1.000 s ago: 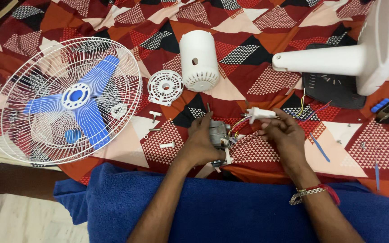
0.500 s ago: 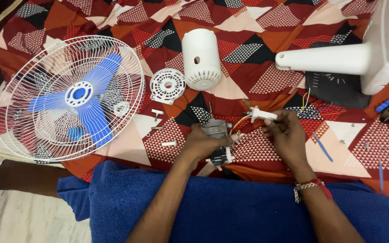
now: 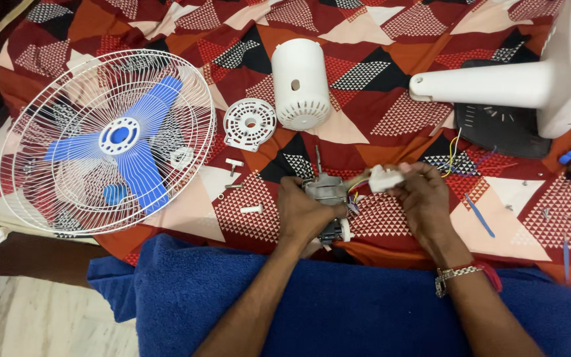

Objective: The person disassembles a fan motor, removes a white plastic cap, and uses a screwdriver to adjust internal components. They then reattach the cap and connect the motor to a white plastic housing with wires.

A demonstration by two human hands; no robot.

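My left hand [image 3: 304,213] grips a grey metal fan motor [image 3: 326,193] with a thin shaft pointing away from me, resting on the patterned cloth. My right hand [image 3: 422,199] pinches a small white plastic block [image 3: 384,178] that hangs on coloured wires running from the motor. Thin yellow and blue wires [image 3: 453,151] lead on toward the fan stand. Both hands sit close together just above a blue towel [image 3: 338,304] at the near edge.
A white wire fan guard with blue blades [image 3: 110,140] lies at left. A white motor cover [image 3: 301,82] and round vented cap [image 3: 250,123] sit behind. The white fan stand [image 3: 503,82] and dark base plate [image 3: 494,129] are at right. Small screws, pegs and a blue stick [image 3: 478,215] are scattered about.
My right hand has drawn the white block a little closer to the motor. The left hand keeps its hold on the motor.
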